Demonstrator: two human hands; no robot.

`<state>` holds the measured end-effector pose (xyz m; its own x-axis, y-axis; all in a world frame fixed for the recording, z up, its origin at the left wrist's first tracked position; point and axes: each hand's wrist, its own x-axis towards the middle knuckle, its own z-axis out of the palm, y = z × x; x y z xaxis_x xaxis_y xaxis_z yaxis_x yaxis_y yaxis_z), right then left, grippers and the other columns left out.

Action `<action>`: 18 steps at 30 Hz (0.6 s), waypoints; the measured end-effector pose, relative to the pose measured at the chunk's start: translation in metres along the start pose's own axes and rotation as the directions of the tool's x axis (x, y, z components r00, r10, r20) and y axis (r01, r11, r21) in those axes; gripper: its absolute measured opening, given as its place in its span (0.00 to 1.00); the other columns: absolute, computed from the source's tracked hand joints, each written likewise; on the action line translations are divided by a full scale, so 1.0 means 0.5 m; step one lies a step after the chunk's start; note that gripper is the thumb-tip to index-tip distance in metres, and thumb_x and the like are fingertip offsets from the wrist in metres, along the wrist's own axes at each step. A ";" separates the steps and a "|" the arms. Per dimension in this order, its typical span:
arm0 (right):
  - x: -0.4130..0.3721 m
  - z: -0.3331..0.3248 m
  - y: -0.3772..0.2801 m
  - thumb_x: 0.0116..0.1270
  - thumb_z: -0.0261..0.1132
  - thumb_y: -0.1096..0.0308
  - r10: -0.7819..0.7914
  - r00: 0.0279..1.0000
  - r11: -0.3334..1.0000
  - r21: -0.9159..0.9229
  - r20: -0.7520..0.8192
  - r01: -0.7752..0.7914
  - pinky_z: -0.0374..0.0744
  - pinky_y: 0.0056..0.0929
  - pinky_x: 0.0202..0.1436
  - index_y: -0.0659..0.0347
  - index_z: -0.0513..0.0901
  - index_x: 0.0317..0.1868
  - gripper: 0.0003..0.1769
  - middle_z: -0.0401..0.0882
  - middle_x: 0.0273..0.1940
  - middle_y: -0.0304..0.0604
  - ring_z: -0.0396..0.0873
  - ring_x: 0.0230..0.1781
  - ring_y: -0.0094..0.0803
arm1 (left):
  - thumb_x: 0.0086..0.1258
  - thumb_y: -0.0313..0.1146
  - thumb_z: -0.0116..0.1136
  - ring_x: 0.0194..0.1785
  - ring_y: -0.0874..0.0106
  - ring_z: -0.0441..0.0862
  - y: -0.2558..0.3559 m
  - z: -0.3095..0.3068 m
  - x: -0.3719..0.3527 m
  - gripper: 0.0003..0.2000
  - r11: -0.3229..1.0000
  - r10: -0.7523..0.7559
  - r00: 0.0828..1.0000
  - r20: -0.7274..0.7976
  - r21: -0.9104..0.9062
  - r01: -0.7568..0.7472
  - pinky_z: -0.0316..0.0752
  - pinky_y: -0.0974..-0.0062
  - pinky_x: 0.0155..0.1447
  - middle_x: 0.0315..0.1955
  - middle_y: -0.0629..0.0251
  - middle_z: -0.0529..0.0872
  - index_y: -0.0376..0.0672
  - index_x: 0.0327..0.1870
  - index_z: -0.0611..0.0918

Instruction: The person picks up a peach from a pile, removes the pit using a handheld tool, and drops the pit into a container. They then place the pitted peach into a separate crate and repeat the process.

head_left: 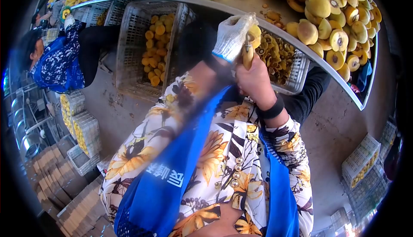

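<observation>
Workroom with a bare floor. Metal-edged table (pixel 243 5) curving across the top of the view, heaped with yellow fruit, some pieces whole, some cut to show dark centres. Below its edge, two pale crates: the left crate (pixel 124 60) with orange fruit pieces, the right crate (pixel 303 71) with brownish-yellow cut bits. A co-worker (pixel 58 65) in blue patterned clothing sits off to the left; stacked cardboard (pixel 47 168) lower down.

Left hand (pixel 234 37), in a white knit glove with blue cuff trim, has its fingers closed round one yellow fruit (pixel 255 34), held up just short of the table edge, above the right crate. Right hand (pixel 254 80), bare, dark band at the wrist, is clenched on a wooden-handled tool (pixel 248 56). Tool's long axis runs away from the body, metal end toward the fruit. Fruit lies beyond the right fingers, at the tool's far end; left hand nearer. Whether metal touches flesh, cannot tell.

Writing: white Chinese characters on the blue apron (pixel 167 151), lying sideways; clearest looks like 辰, the rest uncertain. No other label legible.
</observation>
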<state>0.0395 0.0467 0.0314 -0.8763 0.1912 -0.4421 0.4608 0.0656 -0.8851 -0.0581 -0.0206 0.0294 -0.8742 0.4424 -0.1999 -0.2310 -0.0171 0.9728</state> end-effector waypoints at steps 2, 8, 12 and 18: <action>-0.015 -0.008 -0.034 0.59 0.52 0.75 0.091 0.994 0.991 0.090 0.054 -0.096 0.67 0.22 0.10 0.65 0.66 0.40 0.09 0.69 0.18 0.39 0.67 0.09 0.24 | 0.68 0.37 0.52 0.31 0.74 0.79 -0.015 -0.012 0.019 0.12 0.997 -0.038 0.996 0.086 -0.062 0.043 0.76 0.78 0.37 0.34 0.61 0.81 0.38 0.43 0.77; -0.022 -0.042 -0.048 0.60 0.52 0.76 0.062 0.943 0.796 0.554 0.327 -0.244 0.62 0.19 0.11 0.61 0.66 0.40 0.07 0.65 0.18 0.36 0.60 0.09 0.19 | 0.68 0.41 0.52 0.36 0.68 0.79 0.005 -0.024 0.015 0.16 0.862 -0.062 0.955 0.292 -0.466 0.198 0.77 0.74 0.39 0.35 0.58 0.81 0.38 0.49 0.76; -0.023 -0.031 -0.046 0.61 0.53 0.77 0.071 0.909 0.751 0.578 0.412 -0.320 0.62 0.18 0.12 0.60 0.67 0.38 0.06 0.64 0.18 0.35 0.57 0.09 0.17 | 0.71 0.37 0.46 0.38 0.70 0.80 0.011 -0.036 0.007 0.16 0.636 -0.241 0.901 0.361 -0.643 0.427 0.76 0.78 0.41 0.37 0.58 0.81 0.35 0.52 0.72; -0.032 -0.028 -0.053 0.62 0.52 0.76 0.109 0.870 0.690 0.593 0.480 -0.414 0.61 0.17 0.12 0.59 0.68 0.38 0.05 0.64 0.19 0.33 0.55 0.09 0.16 | 0.65 0.31 0.55 0.26 0.70 0.80 0.026 -0.001 -0.003 0.11 0.906 -0.159 0.987 -0.013 -0.399 0.141 0.77 0.76 0.29 0.30 0.58 0.82 0.32 0.42 0.78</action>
<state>0.0432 0.0556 0.0640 -0.7796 -0.2966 -0.5515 0.5977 -0.6151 -0.5142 -0.0599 -0.0223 0.0424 -0.8316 0.4280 -0.3539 -0.5032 -0.3112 0.8062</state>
